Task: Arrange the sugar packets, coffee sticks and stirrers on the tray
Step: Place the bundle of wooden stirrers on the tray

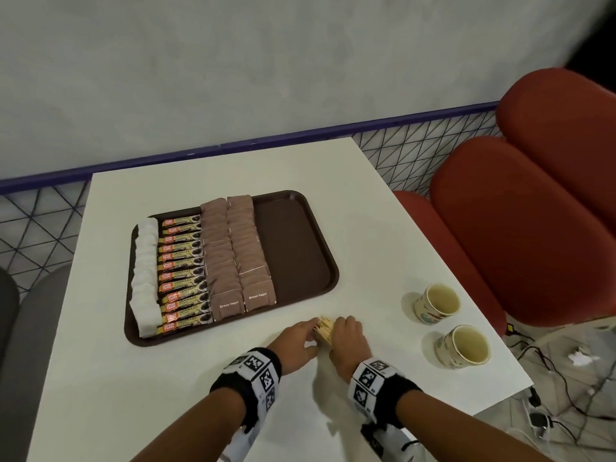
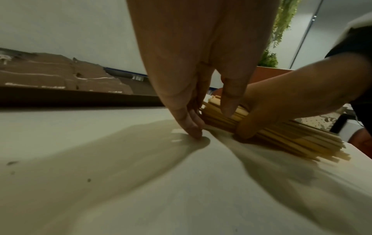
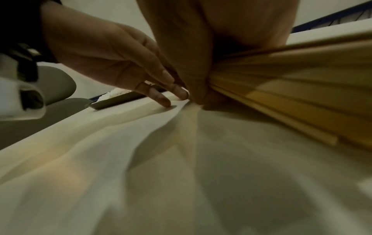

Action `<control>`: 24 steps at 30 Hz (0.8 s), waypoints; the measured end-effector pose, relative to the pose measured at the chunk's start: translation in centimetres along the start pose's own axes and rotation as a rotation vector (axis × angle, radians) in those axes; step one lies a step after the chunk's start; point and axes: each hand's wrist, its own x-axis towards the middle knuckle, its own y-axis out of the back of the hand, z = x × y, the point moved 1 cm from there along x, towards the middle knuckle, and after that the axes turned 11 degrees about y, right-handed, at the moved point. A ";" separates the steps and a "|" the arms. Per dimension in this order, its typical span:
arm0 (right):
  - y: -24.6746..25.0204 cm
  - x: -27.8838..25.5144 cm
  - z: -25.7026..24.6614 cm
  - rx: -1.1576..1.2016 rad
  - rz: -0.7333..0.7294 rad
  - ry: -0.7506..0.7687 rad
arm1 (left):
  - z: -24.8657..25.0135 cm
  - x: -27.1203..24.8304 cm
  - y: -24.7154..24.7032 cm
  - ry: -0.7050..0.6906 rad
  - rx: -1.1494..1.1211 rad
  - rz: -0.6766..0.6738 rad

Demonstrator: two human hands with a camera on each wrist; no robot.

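Note:
A bundle of wooden stirrers [image 1: 325, 328] lies on the white table just in front of the brown tray [image 1: 296, 248]. My right hand [image 1: 337, 331] curls round the bundle [image 2: 292, 139] from the right, its thumb wrapped over it. From the left, my left hand [image 1: 311, 331] presses straight fingers [image 2: 191, 127] against the bundle's side, fingertips on the table and thumb resting on top. On the tray sit a column of white sugar packets [image 1: 145, 278], a column of coffee sticks [image 1: 185, 271] and two columns of brown sugar packets [image 1: 236, 255]. The tray's right third is bare.
Two paper cups [image 1: 436, 303] [image 1: 465, 345] stand on the table to the right of my hands. Red padded seats [image 1: 533, 228] are beyond the table's right edge, and a grey chair [image 1: 30, 311] is at the left. Cables lie on the floor at lower right.

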 end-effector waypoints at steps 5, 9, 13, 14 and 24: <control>0.6 0.8 -0.2 -0.045 -0.034 0.077 | -1.0 0.1 0.1 0.039 -0.071 0.016; 1.0 1.0 -0.2 -0.079 -0.042 0.118 | -1.5 0.2 -0.1 0.064 -0.090 0.014; 1.0 1.1 -0.3 -0.126 -0.020 0.154 | -2.0 0.2 0.0 0.083 -0.139 0.012; 1.0 1.1 -0.4 -0.145 -0.016 0.163 | -2.1 0.1 0.0 0.089 -0.159 0.011; 2.2 1.5 -0.3 0.049 -0.020 0.219 | -3.3 -2.9 1.3 0.055 -0.279 0.033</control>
